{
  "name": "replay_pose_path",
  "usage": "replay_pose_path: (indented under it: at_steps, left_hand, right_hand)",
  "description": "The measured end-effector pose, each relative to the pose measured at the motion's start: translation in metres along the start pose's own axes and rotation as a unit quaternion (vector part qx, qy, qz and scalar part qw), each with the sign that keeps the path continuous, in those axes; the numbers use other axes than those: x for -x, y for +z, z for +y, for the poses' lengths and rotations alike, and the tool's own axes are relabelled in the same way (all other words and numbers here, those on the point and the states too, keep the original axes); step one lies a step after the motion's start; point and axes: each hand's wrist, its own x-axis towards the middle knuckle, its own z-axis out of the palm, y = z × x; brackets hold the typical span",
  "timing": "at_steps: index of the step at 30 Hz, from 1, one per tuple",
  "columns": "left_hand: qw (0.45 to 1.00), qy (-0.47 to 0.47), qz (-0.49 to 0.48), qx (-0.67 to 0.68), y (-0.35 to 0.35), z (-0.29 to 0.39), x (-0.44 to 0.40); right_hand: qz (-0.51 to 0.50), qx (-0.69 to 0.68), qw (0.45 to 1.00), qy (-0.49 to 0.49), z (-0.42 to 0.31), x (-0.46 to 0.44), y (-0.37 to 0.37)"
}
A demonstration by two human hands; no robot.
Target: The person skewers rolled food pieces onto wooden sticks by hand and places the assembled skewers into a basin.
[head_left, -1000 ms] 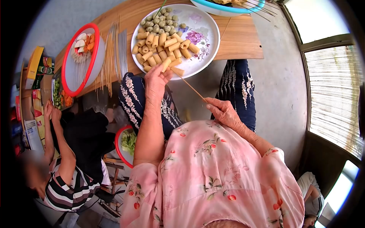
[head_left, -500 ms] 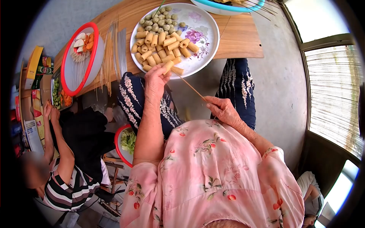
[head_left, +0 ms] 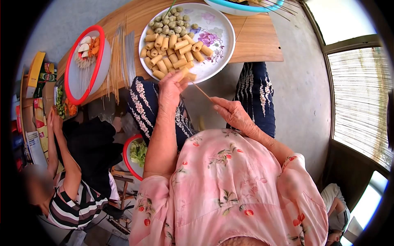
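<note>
Your left hand [head_left: 172, 85] pinches a tan roll [head_left: 182, 74] in its fingers at the near edge of the big white plate [head_left: 226, 43], with a second roll [head_left: 191, 77] just beside it. Your right hand [head_left: 231, 111] has its thumb and fingers closed on a thin wooden skewer [head_left: 201, 89] that slants up and left toward those two, but I can't tell if its tip is inside one. A heap of more tan rolls [head_left: 170, 50] sits on the plate next to small speckled balls [head_left: 170, 23], all on the wooden table [head_left: 258, 41].
</note>
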Motion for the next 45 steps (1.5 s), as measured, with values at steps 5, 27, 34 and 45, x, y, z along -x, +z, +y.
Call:
replay_pose_path:
  at_steps: [5, 27, 34, 45]
  left_hand:
    - [1.0, -0.002, -0.004, -0.022, -0.001, -0.001, 0.0]
    - [0.923, 0.169, 0.071, -0.338, 0.006, -0.007, -0.008]
    - [0.759, 0.36, 0.187, -0.509, 0.001, -0.005, -0.044]
    - [0.662, 0.399, 0.165, -0.612, 0.012, -0.008, -0.033]
  right_hand:
    - [0.006, 0.004, 1.0, 0.001, -0.002, -0.003, 0.002]
    - [0.068, 0.01, 0.998, 0.016, -0.003, -0.027, 0.008]
    - [0.054, 0.013, 0.998, 0.021, -0.003, -0.021, 0.005]
    - [0.06, 0.008, 0.998, 0.008, 0.002, -0.017, 0.004]
